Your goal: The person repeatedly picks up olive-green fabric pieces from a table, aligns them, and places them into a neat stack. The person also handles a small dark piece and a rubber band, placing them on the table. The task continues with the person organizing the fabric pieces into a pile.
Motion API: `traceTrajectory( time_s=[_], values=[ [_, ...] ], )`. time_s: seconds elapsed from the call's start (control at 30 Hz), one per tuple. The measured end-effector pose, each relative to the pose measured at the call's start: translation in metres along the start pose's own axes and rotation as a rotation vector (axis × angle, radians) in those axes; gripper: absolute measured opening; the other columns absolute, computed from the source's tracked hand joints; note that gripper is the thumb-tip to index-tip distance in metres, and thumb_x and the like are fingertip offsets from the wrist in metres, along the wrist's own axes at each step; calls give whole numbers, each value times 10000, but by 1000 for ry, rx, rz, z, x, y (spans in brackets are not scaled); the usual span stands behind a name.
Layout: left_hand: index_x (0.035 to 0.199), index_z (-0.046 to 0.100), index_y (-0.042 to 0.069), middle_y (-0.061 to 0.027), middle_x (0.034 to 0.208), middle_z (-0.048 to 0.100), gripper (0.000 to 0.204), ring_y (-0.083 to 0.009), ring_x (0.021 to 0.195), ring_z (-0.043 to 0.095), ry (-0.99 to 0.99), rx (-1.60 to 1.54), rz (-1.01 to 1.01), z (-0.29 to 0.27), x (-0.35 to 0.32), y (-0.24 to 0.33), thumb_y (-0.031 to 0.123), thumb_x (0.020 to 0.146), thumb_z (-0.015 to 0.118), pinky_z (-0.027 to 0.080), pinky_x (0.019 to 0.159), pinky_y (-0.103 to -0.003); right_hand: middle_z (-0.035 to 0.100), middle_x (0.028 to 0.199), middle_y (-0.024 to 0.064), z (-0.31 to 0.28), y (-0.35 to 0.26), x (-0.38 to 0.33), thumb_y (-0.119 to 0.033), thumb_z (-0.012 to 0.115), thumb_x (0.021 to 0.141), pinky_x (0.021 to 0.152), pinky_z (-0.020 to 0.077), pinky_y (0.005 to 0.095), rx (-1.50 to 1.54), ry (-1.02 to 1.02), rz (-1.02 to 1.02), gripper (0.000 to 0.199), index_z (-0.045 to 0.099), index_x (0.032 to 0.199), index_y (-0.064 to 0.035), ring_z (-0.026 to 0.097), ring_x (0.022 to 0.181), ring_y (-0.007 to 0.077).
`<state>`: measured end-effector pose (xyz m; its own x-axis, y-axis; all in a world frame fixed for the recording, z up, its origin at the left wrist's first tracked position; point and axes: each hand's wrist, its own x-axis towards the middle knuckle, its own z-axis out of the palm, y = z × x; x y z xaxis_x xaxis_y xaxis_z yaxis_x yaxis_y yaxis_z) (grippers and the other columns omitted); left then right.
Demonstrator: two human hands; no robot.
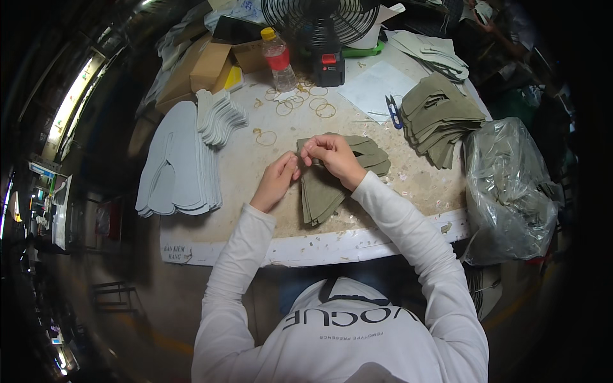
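Note:
A small stack of olive-green cut fabric pieces [324, 195] lies in front of me near the table's front edge, fanned at its lower end. Over its upper left part, my right hand [333, 159] is closed in a pinch. My left hand [276, 182] is closed just beside the stack's left edge, its fingertips close to the right hand's. What either hand pinches, if anything, is too small to make out. Thin yellowish rubber bands [325, 110] lie loose beyond the hands, and one band [266, 138] lies nearer them.
Pale grey cut pieces [172, 175] are stacked at left, with smaller pale pieces [217, 118] behind. At right are another olive stack [440, 115], blue-handled thread snips [393, 115] and a clear plastic bag [507, 191]. A bottle [278, 62], fan [319, 22] and cardboard box [209, 67] stand at the back.

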<state>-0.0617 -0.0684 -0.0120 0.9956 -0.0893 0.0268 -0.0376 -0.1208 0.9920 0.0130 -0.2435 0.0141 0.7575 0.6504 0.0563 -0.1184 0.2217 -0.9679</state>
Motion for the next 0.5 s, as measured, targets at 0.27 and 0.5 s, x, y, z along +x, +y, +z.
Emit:
traceTrajectory(
  time_s=[0.27,0.5],
  values=[
    [914,514,77,46,727,463,242,-48,680,391,-7,68,-48,-1,-2,9,239,1062,411,330,633,-197,624,770,39,-2,-9,-9,-59,553,936,680,430,237,151,92,28,154,639,830,15,547,683,102],
    [984,506,92,47,756,510,100,-60,687,460,151,-110,8,14,-8,16,174,1032,475,382,635,-197,633,756,32,9,3,-7,-88,547,970,668,454,240,62,105,-222,202,629,825,27,564,696,85]
  ],
)
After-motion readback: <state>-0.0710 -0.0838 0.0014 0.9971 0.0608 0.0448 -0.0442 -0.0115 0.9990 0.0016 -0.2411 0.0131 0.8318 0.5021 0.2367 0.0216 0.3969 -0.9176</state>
